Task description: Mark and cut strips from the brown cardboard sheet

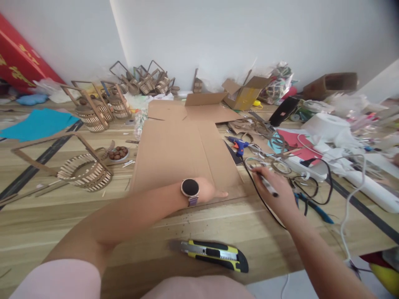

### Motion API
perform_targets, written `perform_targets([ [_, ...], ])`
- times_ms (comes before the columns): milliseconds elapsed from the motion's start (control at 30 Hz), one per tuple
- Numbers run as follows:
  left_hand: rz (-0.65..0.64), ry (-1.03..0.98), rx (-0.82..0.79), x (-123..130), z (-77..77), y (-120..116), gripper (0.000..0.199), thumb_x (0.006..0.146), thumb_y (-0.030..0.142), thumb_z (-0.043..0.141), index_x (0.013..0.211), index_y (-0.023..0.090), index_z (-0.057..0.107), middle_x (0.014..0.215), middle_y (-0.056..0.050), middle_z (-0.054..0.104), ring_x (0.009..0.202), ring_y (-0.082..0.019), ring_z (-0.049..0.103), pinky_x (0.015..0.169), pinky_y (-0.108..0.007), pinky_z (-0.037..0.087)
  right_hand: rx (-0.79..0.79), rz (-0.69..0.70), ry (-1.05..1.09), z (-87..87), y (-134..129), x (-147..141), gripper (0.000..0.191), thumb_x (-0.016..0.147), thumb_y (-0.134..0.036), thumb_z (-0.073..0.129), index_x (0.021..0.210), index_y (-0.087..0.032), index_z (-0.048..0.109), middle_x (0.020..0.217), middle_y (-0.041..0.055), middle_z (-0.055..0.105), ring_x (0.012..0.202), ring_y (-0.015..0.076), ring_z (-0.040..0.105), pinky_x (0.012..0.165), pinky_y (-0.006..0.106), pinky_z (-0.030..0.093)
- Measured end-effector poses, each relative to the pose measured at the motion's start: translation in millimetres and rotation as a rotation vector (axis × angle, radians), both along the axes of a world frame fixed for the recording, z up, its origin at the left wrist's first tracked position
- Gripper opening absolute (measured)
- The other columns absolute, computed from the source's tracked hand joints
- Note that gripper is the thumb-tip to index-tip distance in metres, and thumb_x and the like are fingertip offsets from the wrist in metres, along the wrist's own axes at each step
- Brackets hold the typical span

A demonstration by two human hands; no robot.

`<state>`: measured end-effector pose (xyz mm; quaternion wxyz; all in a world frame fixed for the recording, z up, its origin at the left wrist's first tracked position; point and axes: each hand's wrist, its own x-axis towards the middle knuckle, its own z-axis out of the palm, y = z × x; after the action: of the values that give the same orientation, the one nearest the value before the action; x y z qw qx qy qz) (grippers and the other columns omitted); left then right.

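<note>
My left hand [207,190], with a dark round watch on its wrist, rests on the near part of a flattened brown cardboard box [174,153]. One digit stretches out to the right over the cardboard; the other fingers are mostly hidden. Right of the cardboard, my right hand [276,189] is closed around a marker pen [267,186]. Beyond that hand lies a blue hot glue gun [239,145], its black cord running beneath the hand. A yellow and black utility knife [215,254] lies near the table's front edge with its blade out.
On the left stand small bamboo baskets [85,172], a bowl of brown nuts [118,154] and turquoise sheets [40,124]. At right are blue-handled pliers [314,207], cables, a white roll [327,124] and red paper [296,145]. An open carton [246,93] sits at the back.
</note>
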<state>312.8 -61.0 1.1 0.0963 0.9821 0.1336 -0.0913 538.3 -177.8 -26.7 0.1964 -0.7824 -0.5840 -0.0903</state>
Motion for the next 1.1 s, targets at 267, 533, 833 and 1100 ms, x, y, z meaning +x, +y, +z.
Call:
perform_targets([
  [267, -0.003, 0.010, 0.150, -57.7, -16.5, -20.4, 0.039, 0.094, 0.015, 0.056, 0.131, 0.023, 0.062, 0.113, -0.014, 0.066, 0.103, -0.028, 0.063, 0.070, -0.031, 0.052, -0.195, 0.124, 0.034, 8.2, 37.7, -39.8, 0.033, 0.091, -0.023, 0.050, 0.120, -0.014, 0.062, 0.090, 0.0105, 0.075, 0.080, 0.0260, 0.070, 0.068, 0.034, 0.047],
  [533, 0.236, -0.143, 0.306, -61.1, -35.1, 12.5, 0.023, 0.097, 0.010, 0.050, 0.110, 0.018, 0.068, 0.100, -0.012, 0.064, 0.095, -0.025, 0.059, 0.073, -0.034, 0.050, -0.658, 0.672, 0.329, 20.8, -52.4, -119.3, 0.043, 0.080, -0.030, 0.077, 0.121, -0.023, 0.066, 0.118, 0.0097, 0.067, 0.109, 0.0288, 0.062, 0.093, 0.041, 0.047],
  [833, 0.480, -0.369, 0.347, -109.5, 1.2, 29.0, 0.027, 0.099, 0.021, 0.050, 0.119, 0.017, 0.068, 0.125, -0.013, 0.064, 0.111, -0.028, 0.062, 0.095, -0.043, 0.050, -0.627, 0.534, 0.396, -17.0, -64.9, -137.6, 0.023, 0.076, -0.010, 0.060, 0.098, -0.019, 0.058, 0.103, 0.0105, 0.066, 0.096, 0.0266, 0.062, 0.084, 0.040, 0.049],
  [1100, 0.613, -0.353, 0.303, -180.0, -5.3, -19.8, 0.030, 0.101, 0.029, 0.051, 0.123, 0.018, 0.068, 0.116, -0.009, 0.071, 0.103, -0.026, 0.067, 0.089, -0.041, 0.056, -0.543, 0.338, 1.313, -9.3, -35.9, -126.0, 0.044, 0.089, -0.064, 0.056, 0.103, -0.023, 0.048, 0.075, -0.0035, 0.058, 0.054, 0.0127, 0.055, 0.052, 0.028, 0.043],
])
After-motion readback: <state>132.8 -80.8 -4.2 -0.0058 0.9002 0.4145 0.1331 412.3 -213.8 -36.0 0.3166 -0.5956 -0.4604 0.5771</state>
